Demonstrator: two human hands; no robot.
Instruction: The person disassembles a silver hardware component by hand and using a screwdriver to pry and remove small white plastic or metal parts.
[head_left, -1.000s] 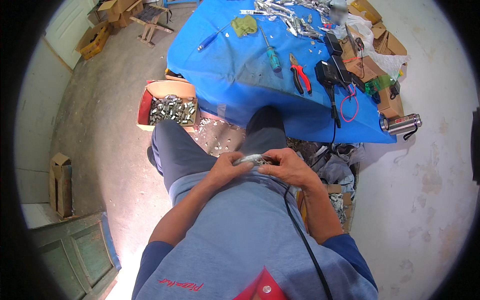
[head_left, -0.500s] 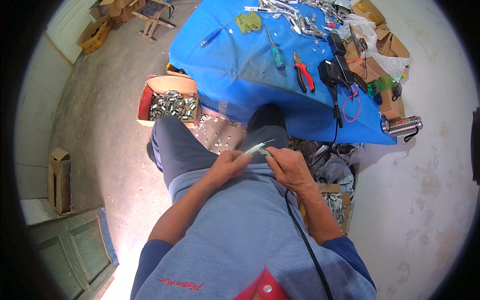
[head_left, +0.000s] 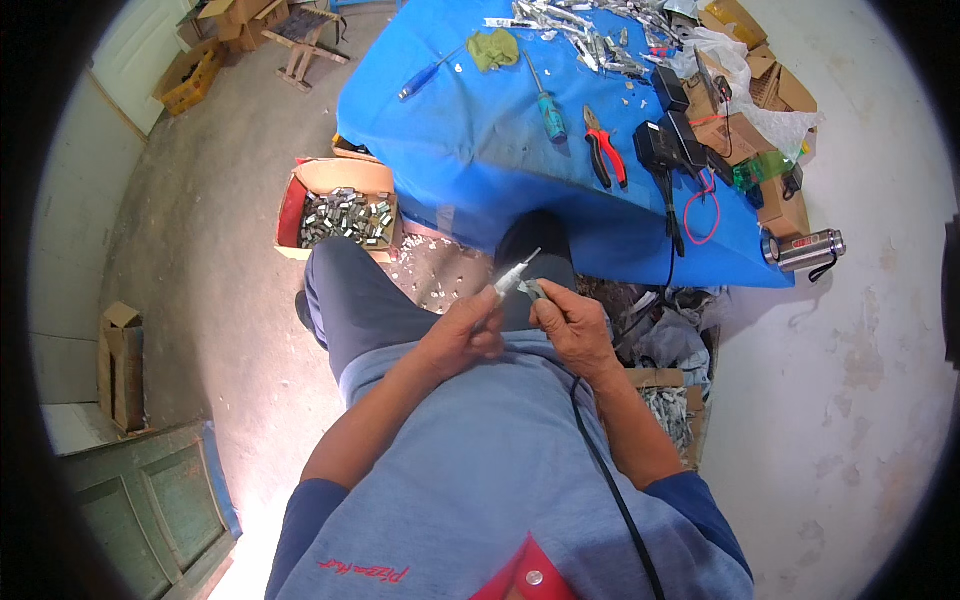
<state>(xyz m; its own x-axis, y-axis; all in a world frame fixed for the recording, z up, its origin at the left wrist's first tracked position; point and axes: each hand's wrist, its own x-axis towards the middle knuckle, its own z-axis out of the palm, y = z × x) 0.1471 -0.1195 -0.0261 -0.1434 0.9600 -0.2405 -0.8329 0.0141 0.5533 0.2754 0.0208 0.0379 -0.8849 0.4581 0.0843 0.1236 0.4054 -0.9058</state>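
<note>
My left hand is closed around a slim white piece with a thin metal tip, which points up and away from me. My right hand pinches a small grey-white piece right beside it. The two pieces meet or nearly meet above my lap; I cannot tell whether they touch. Their exact kind is too small to make out. Beyond my hands, on the blue-covered table, lie red-and-black pliers, a teal-handled screwdriver and a blue-handled screwdriver.
An open carton of small metallic parts stands by my left knee. Scraps pile at the table's far side, near a green cloth. Black power adapters with cables and a steel flask sit to the right. A black cord crosses my shirt.
The white piece in my left hand has tilted more upright. My right hand has drawn back slightly toward me, and its fingers have curled more around the small piece.
</note>
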